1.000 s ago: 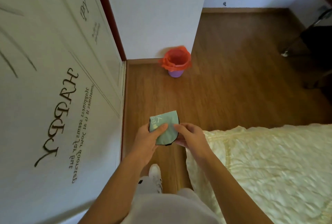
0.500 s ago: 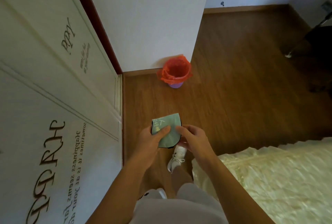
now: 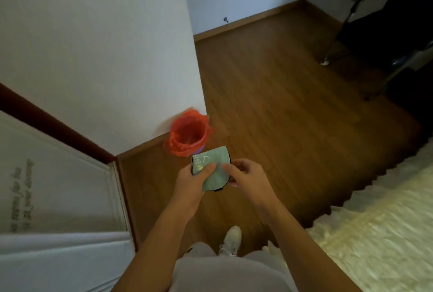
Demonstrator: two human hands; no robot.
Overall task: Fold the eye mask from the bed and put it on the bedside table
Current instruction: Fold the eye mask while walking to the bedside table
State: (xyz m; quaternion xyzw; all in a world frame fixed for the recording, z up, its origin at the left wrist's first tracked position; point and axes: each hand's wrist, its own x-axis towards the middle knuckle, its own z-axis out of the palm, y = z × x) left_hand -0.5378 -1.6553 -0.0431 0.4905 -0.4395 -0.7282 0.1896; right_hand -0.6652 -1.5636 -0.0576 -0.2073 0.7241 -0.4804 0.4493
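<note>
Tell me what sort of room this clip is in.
Most likely a bedroom: a quilted cream bed at the right, a white wardrobe door on the left, and a small bin on wood flooring.

One mask (image 3: 212, 169), two hands (image 3: 191, 181) (image 3: 248, 175), one bin (image 3: 188, 135), one bed (image 3: 379, 233), one shoe (image 3: 232, 240).

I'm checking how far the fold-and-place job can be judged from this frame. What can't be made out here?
- Bedside table: not in the head view, so the placement spot is unknown.
- Eye mask: its underside and strap are covered by the left hand and right hand; the print is too small to read.
- Wardrobe door lettering: motion-blurred.
- Bed: cut off by the right edge.
- Dark furniture top right: too dim to identify.
</note>
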